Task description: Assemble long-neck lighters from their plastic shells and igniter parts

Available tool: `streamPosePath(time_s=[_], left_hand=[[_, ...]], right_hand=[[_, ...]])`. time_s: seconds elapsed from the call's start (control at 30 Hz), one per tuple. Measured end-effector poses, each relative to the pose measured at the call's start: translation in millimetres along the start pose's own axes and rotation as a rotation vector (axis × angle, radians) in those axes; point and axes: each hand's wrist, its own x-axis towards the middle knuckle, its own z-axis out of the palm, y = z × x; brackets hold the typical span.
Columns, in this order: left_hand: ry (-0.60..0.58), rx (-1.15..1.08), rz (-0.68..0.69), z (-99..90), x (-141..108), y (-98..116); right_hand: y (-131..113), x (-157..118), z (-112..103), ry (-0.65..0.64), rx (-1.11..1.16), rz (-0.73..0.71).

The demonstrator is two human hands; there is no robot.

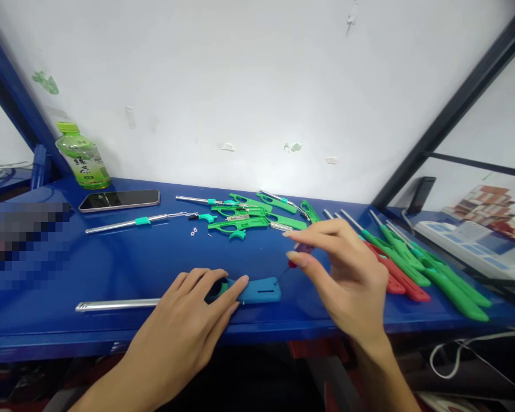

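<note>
A blue long-nosed gas lighter (pixel 261 290) lies flat near the table's front edge, its metal tube (pixel 118 305) pointing left. Draped over its middle, my left hand (pixel 193 315) holds it down, with the thumb and fingers around the handle and hiding part of it. My right hand (pixel 347 274) pinches a small screwdriver (pixel 292 264) between thumb and fingertips. The red part of its handle shows, and its thin shaft slants down to the right end of the lighter, by a small hole.
Opened green lighter halves (pixel 240 223) and loose metal tubes (pixel 129 223) lie towards the back. Green lighters (pixel 450 286) and red lighters (pixel 405 277) are piled at right. A phone (pixel 120 199) and a drink bottle (pixel 83 160) stand back left, before a white wall (pixel 240 86).
</note>
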Motion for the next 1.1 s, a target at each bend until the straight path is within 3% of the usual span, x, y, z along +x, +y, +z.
streamPosePath(time_s=[0.17, 0.33, 0.5, 0.67, 0.83, 1.0, 1.1], left_hand=[[0.001, -0.007, 0.004, -0.8, -0.3, 0.1], [0.006, 0.001, -0.002, -0.9, -0.3, 0.1], [0.014, 0.012, -0.009, -0.7, -0.7, 0.2], [0.012, 0.009, -0.001, -0.2, 0.2, 0.3], [0.011, -0.001, 0.003, -0.4, -0.3, 0.4], [-0.003, -0.005, 0.002, 0.2, -2.4, -0.3], [-0.010, -0.009, 0.000, 0.6, -2.5, -0.5]], right_hand=[[0.7, -0.4, -1.0, -0.122, 0.032, 0.018], [3.7, -1.1, -1.1, -0.027, -0.055, -0.036], [2.9, -1.7, -0.4, -0.112, 0.018, 0.004], [2.8, -0.7, 3.0, 0.018, 0.037, -0.004], [0.5, 0.3, 0.8, -0.049, 0.038, 0.028], [0.3, 1.2, -1.9, 0.045, -0.034, 0.059], [-0.4, 1.1, -4.5, -0.021, -0.036, 0.058]])
